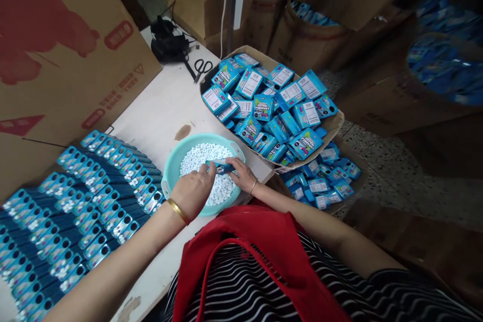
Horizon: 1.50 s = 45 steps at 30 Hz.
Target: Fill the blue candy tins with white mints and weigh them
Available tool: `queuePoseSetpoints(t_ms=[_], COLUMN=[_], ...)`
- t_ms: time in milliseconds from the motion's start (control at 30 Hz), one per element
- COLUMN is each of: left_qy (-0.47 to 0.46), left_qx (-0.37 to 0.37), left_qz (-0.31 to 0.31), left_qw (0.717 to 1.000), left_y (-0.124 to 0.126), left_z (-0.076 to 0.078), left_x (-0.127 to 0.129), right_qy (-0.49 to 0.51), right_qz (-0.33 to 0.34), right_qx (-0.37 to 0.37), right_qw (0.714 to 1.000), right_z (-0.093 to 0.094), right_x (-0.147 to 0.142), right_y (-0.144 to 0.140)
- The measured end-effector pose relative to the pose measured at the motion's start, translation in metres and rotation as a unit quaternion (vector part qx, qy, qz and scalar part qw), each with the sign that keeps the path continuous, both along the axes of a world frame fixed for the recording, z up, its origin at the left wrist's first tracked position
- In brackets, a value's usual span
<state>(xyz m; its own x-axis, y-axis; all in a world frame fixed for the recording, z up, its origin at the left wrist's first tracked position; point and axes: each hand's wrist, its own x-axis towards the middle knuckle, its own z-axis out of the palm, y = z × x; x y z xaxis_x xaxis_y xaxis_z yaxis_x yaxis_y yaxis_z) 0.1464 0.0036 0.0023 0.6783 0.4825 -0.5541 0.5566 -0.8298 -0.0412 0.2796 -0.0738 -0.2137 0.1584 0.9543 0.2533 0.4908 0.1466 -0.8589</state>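
Observation:
Over a turquoise basin [171, 158], my left hand [194, 187] and my right hand [241, 176] grip one small blue box [223, 167] between them. The left fingers close on its near left end and the right fingers on its right end. Beneath it, the basin holds many small white pellets [206, 152]. My fingers partly cover the box, so I cannot tell whether it is open. Left of the basin, several rows of blue boxes [101, 186] stand on end with dark round spots and white pellets showing on their tops.
A carton [337, 126] heaped with printed blue boxes [263, 106] stands right of the basin, with more boxes [320, 181] lower down. Scissors [203, 68] and a black object [169, 43] lie behind on the white table [151, 105]. A large cardboard box [75, 60] borders the left.

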Motion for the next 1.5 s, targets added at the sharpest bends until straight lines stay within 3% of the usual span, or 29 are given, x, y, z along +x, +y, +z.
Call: queuePoseSetpoints(t_ms=[100,167,233,300,367,433,500,600,800,933,1033,1133,1233,1367,1500], left_qy=[-0.014,-0.048,-0.088,-0.096,-0.109,-0.119,-0.132,-0.154,-0.201,-0.231,-0.25,-0.29,-0.329,-0.319,-0.238], left_qx=[-0.007,0.004,0.037,0.049,0.028,0.004,-0.025,-0.078,-0.191,-0.235,-0.25,-0.274,-0.28,-0.244,-0.208], left_qz=[0.011,0.048,0.101,0.137,0.149,0.148,0.141,0.13,0.13,0.156,0.171,0.189,0.195,0.17,0.114], left_qw=[1.0,0.998,0.99,0.985,0.982,0.982,0.981,0.976,0.952,0.931,0.92,0.897,0.881,0.9,0.942], left_y=[0.01,0.027,0.048,0.064,0.07,0.065,0.052,0.027,-0.007,-0.013,-0.009,-0.002,0.008,0.023,0.034], left_z=[0.001,-0.018,-0.054,-0.102,-0.149,-0.187,-0.21,-0.221,-0.215,-0.209,-0.196,-0.171,-0.135,-0.089,-0.058], left_x=[-0.013,-0.03,-0.047,-0.058,-0.062,-0.06,-0.057,-0.056,-0.064,-0.067,-0.071,-0.078,-0.085,-0.082,-0.064], right_qy=[0.011,0.019,0.031,0.046,0.06,0.067,0.07,0.074,0.084,0.113,0.126,0.123,0.114,0.093,0.052], right_qz=[-0.011,-0.023,-0.039,-0.057,-0.065,-0.066,-0.071,-0.087,-0.102,-0.095,-0.094,-0.103,-0.11,-0.08,-0.031], right_qx=[-0.006,-0.008,-0.012,-0.02,-0.03,-0.041,-0.053,-0.071,-0.087,-0.08,-0.073,-0.063,-0.059,-0.055,-0.012], right_qw=[1.0,1.0,0.999,0.997,0.996,0.995,0.994,0.991,0.987,0.986,0.985,0.985,0.986,0.991,0.998], right_z=[0.001,0.001,0.002,0.003,0.005,0.007,0.01,0.013,0.011,0.002,-0.002,0.0,0.004,0.01,0.009], right_x=[0.003,0.006,0.009,0.012,0.015,0.017,0.018,0.019,0.019,0.022,0.024,0.024,0.021,0.014,0.008], right_y=[0.0,0.0,0.0,0.0,0.001,0.002,0.003,0.003,0.003,0.005,0.006,0.005,0.004,0.002,0.002])
